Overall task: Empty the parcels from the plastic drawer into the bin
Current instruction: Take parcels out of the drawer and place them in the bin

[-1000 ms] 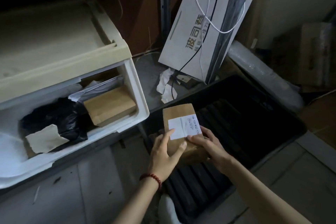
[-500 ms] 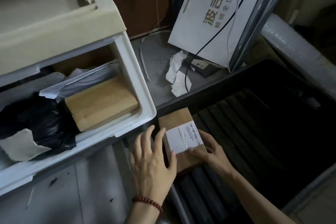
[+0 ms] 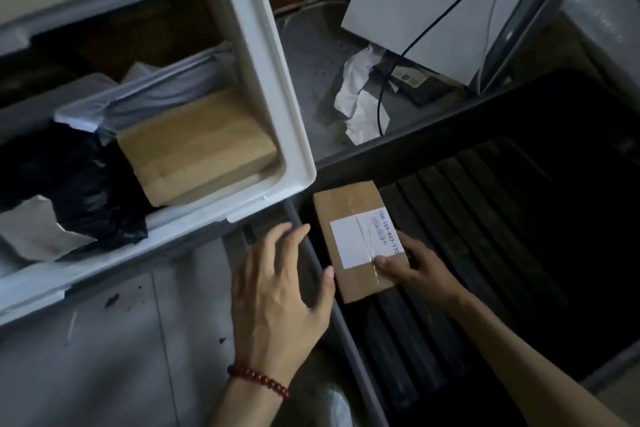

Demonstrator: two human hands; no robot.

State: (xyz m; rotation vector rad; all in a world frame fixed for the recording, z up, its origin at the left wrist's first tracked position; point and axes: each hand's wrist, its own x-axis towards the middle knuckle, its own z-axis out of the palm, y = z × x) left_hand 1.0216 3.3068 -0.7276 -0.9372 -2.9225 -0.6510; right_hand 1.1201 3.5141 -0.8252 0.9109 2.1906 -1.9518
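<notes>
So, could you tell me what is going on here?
A person is moving parcels from the white drawer into the black bin. Their right hand holds a labelled brown parcel inside the bin, at the corner next to the drawer, while the left hand is open beside it, fingers spread. A brown box, a grey bag and a black bag lie in the drawer.

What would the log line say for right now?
right hand: grips labelled parcel over black bin | left hand: open, holds nothing | drawer: brown box, black bag, grey bag inside
</notes>
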